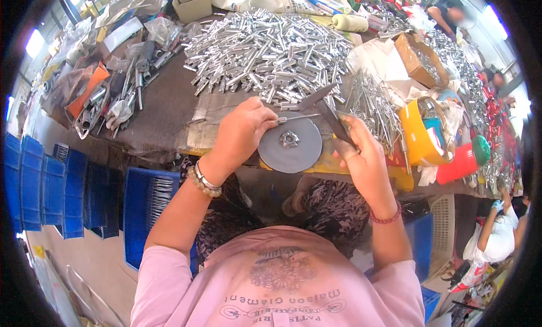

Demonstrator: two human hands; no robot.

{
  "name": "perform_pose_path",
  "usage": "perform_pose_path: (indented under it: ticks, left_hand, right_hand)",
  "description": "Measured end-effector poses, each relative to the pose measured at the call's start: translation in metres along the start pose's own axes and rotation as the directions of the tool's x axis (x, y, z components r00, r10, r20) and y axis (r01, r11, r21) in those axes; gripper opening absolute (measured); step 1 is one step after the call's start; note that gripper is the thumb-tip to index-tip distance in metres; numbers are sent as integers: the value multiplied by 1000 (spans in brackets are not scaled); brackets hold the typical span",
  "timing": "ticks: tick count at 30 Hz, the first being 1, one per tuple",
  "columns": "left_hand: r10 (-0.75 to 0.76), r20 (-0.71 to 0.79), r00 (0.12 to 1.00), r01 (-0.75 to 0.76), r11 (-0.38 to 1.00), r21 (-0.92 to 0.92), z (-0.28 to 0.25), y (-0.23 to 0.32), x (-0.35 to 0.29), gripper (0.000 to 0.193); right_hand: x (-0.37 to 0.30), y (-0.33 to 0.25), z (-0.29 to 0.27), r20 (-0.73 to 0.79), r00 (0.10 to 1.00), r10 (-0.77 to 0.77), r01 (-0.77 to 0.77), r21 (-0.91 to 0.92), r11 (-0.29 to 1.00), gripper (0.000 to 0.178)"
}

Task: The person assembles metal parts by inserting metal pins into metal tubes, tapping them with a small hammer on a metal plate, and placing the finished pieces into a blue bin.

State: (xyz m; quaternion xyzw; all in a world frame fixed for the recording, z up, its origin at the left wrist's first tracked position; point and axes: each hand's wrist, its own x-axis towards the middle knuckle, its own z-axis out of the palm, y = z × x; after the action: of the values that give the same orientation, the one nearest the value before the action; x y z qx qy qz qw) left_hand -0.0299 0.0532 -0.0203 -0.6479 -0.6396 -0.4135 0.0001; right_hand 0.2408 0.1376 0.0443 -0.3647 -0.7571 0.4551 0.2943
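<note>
Between the closed fingertips of my left hand is a thin metal rod, its pointed end reaching right, above a round grey disc. A small metal piece sits at the middle of that disc. My right hand is wrapped round the handle of a dark hammer. The hammer's head is over the far edge of the disc, close to the rod's tip; whether they touch I cannot tell. Just beyond lies a big heap of short silver metal tubes.
Thin metal rods lie bunched right of the heap. Beside them stand a cut yellow container and a red one. Tools and bags crowd the left. Blue crates stand below the table. Other people are at far right.
</note>
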Motion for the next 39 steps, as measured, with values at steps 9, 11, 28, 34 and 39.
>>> perform_pose_path:
  ticks: [9,11,28,34,39]
  left_hand:
    - [-58,102,993,58,998,3,-35,38,-34,11]
    - [-25,93,995,27,999,-26,-34,41,-42,12]
    - [-191,-148,970,156,962,-223,-13,54,-80,26]
    - [-652,266,710,637,434,-637,-7,80,-95,43]
    - [-666,296,685,562,225,-796,5,82,-98,50]
  right_hand:
    - [35,21,11,163,973,-166,216,-371,903,26]
    - [28,16,16,100,924,-369,357,-568,741,24]
    - [-48,9,45,505,788,351,-487,165,858,24]
    - [-53,11,52,561,757,334,-563,302,769,23]
    - [-60,7,59,576,741,346,-596,327,733,21]
